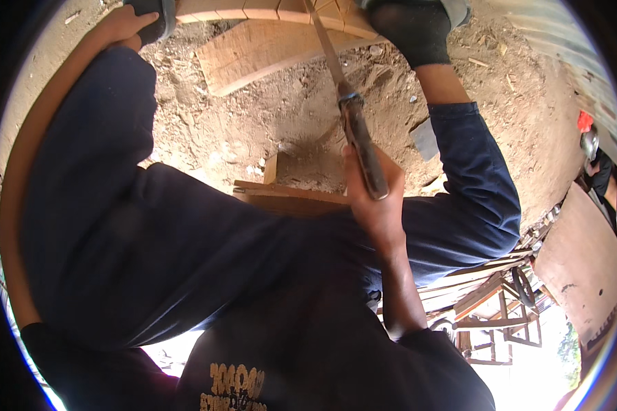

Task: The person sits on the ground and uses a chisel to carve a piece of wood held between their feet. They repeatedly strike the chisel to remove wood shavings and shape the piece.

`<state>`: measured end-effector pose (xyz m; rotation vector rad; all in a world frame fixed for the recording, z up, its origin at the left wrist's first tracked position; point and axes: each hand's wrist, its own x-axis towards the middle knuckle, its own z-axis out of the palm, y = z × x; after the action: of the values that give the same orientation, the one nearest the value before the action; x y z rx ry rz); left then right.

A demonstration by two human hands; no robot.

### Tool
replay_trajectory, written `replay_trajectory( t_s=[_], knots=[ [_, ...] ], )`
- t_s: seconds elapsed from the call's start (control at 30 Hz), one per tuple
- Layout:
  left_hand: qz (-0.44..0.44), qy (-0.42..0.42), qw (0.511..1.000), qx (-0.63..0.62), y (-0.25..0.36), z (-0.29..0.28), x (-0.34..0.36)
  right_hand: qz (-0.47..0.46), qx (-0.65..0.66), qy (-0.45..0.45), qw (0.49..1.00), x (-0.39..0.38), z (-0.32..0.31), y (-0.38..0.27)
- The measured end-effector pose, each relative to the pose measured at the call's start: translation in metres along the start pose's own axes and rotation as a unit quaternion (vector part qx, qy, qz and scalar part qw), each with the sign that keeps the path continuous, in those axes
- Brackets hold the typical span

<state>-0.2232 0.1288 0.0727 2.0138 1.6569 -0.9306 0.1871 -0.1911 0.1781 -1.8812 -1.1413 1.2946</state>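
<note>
My right hand (376,188) is closed around the dark handle of a long, narrow-bladed hand tool (363,147). Its thin blade runs up and away onto a curved light-wood piece (260,9), which has several lines across it; the tip lies at the upper picture edge. At the upper left, my left hand (125,26) rests by a dark shoe (159,19), fingers stretched over it and holding nothing visible. Part of that hand is cut off by the top edge. The curved wood lies between that shoe and my other foot, in a dark sock (418,31).
A flat wooden board (253,58) lies on the dirt below the curved piece. Between my legs is another brown plank (288,198), with a small wood offcut (271,168) beside it. Corrugated sheet (562,41) stands at right; a wooden frame (497,318) is at lower right.
</note>
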Motion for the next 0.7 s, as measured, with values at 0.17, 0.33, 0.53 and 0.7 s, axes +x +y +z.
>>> replay_trajectory(
  t_s=[0.17,0.33,0.53,0.7],
  knots=[
    [0.027,0.008,1.0,-0.013,0.0,0.001,0.013,-0.019,0.022,0.022,0.999,0.079,0.028,-0.007],
    [0.031,0.04,0.999,-0.018,-0.003,0.002,0.018,-0.017,0.01,0.033,0.999,0.037,0.016,0.002],
    [-0.017,-0.006,1.0,-0.026,-0.062,0.038,0.049,-0.039,0.015,0.023,0.999,0.039,0.024,-0.002],
    [0.058,0.023,0.998,-0.007,0.014,0.005,0.033,0.015,0.05,0.042,0.998,0.077,0.027,-0.001]
  ],
)
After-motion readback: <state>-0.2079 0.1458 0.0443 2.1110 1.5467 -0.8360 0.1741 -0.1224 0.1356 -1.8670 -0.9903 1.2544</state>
